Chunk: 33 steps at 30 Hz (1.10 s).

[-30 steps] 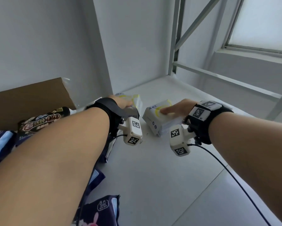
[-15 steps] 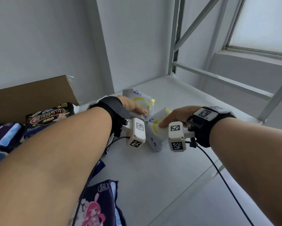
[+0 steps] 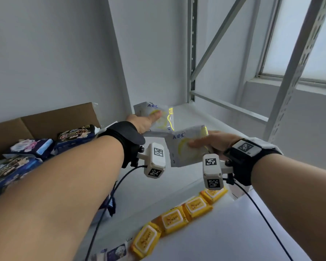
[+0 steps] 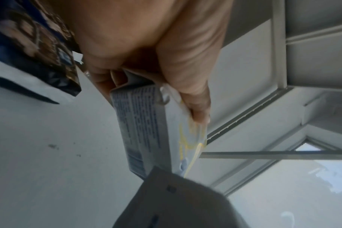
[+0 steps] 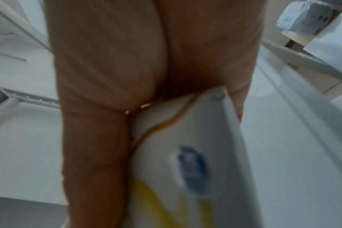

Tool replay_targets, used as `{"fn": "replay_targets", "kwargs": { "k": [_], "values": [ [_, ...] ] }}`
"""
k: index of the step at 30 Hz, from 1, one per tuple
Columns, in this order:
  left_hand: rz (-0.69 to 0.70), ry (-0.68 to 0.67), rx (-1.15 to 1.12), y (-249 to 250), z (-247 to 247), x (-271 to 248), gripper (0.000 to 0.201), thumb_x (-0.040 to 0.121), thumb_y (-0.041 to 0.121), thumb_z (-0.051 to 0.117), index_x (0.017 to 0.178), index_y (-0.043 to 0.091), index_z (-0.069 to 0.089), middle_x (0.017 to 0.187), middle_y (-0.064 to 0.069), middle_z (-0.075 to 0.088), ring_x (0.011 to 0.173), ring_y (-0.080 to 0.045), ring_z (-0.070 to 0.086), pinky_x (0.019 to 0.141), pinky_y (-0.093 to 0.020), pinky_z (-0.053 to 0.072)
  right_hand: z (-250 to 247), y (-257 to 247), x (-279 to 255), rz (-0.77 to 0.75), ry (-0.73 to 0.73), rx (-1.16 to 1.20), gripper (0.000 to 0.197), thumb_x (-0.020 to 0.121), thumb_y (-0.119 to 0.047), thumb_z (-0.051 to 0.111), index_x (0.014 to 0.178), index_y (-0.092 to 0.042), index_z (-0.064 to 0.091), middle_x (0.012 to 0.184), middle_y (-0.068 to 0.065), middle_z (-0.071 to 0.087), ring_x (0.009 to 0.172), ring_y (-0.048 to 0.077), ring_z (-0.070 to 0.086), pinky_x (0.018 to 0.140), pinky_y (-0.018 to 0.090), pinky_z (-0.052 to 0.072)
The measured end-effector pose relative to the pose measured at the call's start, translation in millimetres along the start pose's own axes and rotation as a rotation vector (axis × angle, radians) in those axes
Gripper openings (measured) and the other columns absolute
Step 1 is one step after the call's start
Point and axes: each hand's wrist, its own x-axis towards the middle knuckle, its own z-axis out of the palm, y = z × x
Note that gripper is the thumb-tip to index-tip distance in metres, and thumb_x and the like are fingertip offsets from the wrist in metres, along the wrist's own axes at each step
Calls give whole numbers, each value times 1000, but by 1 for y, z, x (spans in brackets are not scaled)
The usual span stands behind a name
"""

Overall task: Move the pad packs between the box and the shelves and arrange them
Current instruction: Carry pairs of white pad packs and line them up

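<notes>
Each hand holds a white pad pack with yellow print and blue "ABC" lettering, lifted above the white shelf [image 3: 179,178]. My left hand [image 3: 146,121] grips the farther pack [image 3: 163,120], thumb across its face; the left wrist view shows this pack [image 4: 146,131] pinched between thumb and fingers. My right hand [image 3: 208,143] grips the nearer pack [image 3: 184,151], whose top corner overlaps the other pack's lower edge. The right wrist view shows that pack [image 5: 185,162] against the palm. A cardboard box [image 3: 51,119] at the left holds several dark blue pad packs [image 3: 75,135].
Yellow wipes packs [image 3: 174,219] lie in a row on the lower shelf below. A grey upright [image 3: 192,49] and diagonal brace stand at the shelf's back right. A window [image 3: 309,34] is at the upper right. Cables hang from both wrist cameras.
Both hands have lifted their white packs off the shelf and drawn them back toward me. The view has tilted down, and the yellow wipes row now shows.
</notes>
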Motion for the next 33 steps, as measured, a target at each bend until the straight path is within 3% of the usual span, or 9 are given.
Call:
{"fn": "replay_targets", "kwargs": {
  "k": [3,6,9,16,21,26,29,31,33],
  "values": [
    [-23,-17,-102,16,14,-58,69,51,53,84,102,11,65,71,1,63,52,-9,59,48,-14,46,-30,0,-51,-76,-15,-38,27,80,20,50,86,-4,63,59,1,68,49,13,62,54,25,49],
    [-83,-91,-211,30,37,-109,65,57,29,87,113,6,64,103,-10,70,80,-21,67,55,-24,53,-63,0,-102,-97,5,-68,36,76,28,41,99,6,58,71,13,66,56,21,64,51,25,50],
    [-103,-117,-254,41,67,-161,66,55,16,86,115,3,62,107,-14,68,85,-27,67,55,-27,52,-100,2,-147,-91,47,-152,47,74,26,48,119,11,51,100,28,58,84,35,57,63,35,48],
    [-54,-201,-216,48,139,-235,68,54,9,88,116,6,59,110,-13,67,92,-28,65,76,-34,54,-176,25,-214,-56,64,-148,42,73,31,50,102,1,55,95,21,61,76,33,60,47,30,57],
    [-63,-248,-176,42,183,-245,63,57,3,85,114,6,60,115,-13,65,103,-31,62,90,-45,53,-211,52,-217,-1,142,-170,58,72,29,56,118,-5,48,96,15,62,81,29,63,47,28,55],
    [-62,-289,-93,27,228,-235,73,51,9,88,117,5,58,114,-11,64,103,-30,60,90,-45,53,-242,74,-208,65,198,-297,64,67,24,65,118,-11,51,102,15,64,90,30,65,64,37,58],
    [-17,-306,-32,29,258,-227,75,42,16,90,110,8,61,110,-8,65,100,-26,60,90,-39,52,-267,75,-207,90,254,-469,72,53,2,81,114,-20,53,105,8,65,94,25,64,79,41,57],
    [-8,-344,7,35,282,-224,77,41,20,91,111,8,62,107,-6,66,97,-25,60,85,-36,53,-287,74,-211,112,293,-590,79,42,-14,83,114,-25,52,101,0,65,91,17,63,78,33,55],
    [9,-391,71,42,309,-224,73,42,22,90,110,9,64,98,-3,66,86,-21,60,67,-27,52,-311,79,-213,135,333,-650,73,51,-13,86,113,-28,51,97,-5,63,85,11,61,72,26,50]
  ]
}}
